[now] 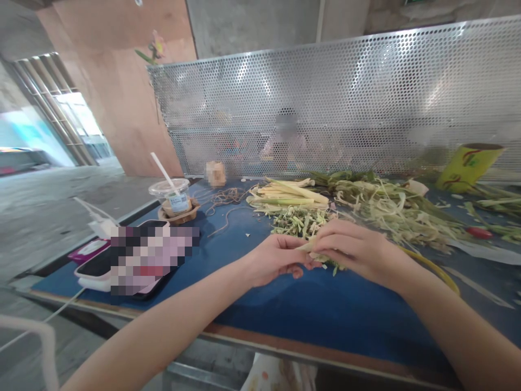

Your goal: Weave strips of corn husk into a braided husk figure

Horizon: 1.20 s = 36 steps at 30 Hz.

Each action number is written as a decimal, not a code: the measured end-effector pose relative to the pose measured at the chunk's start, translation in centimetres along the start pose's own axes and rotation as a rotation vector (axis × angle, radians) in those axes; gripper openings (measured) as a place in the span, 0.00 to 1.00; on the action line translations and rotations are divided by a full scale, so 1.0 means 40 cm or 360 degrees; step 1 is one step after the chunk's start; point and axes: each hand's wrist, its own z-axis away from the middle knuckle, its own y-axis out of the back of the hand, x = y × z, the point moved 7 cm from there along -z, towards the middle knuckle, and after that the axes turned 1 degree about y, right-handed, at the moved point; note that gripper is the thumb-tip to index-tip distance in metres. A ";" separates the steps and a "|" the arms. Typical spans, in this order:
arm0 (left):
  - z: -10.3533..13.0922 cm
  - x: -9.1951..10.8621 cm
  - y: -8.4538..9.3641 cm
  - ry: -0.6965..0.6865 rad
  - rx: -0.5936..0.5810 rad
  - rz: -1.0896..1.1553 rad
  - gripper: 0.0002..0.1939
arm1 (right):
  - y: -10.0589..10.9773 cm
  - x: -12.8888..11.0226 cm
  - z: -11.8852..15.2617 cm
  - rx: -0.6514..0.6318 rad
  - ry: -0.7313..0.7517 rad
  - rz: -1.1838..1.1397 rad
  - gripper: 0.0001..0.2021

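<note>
Both hands meet low over the blue table, around a short pale green plant stalk (306,246). My left hand (277,259) pinches the stalk between thumb and fingers. From the other side, my right hand (360,250) has its fingers closed on the stalk's right end, and its fingertips are partly hidden. Just behind the hands lies a heap of small cut green pieces (295,220). Beyond that heap rests a bundle of long pale stalks (288,193). Peeled leaves and shreds (391,209) are piled to the right of it.
On the left of the blue table (228,304) are a phone (95,266), a lidded cup with a straw (175,202) and loose twine (223,201). A perforated metal screen (325,98) stands behind. At right are a yellow-green tube (468,165) and a red object (479,233).
</note>
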 end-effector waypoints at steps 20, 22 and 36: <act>0.003 -0.012 -0.001 0.0144 -0.0085 -0.0067 0.07 | 0.006 -0.008 -0.007 -0.0089 -0.0134 -0.0142 0.06; 0.003 -0.017 0.000 0.0185 -0.0103 -0.0045 0.06 | 0.006 -0.015 -0.003 -0.0056 -0.0065 -0.0082 0.07; 0.001 -0.024 0.009 0.0299 -0.0030 -0.0042 0.04 | -0.012 -0.041 -0.008 -0.0185 -0.0198 0.0084 0.12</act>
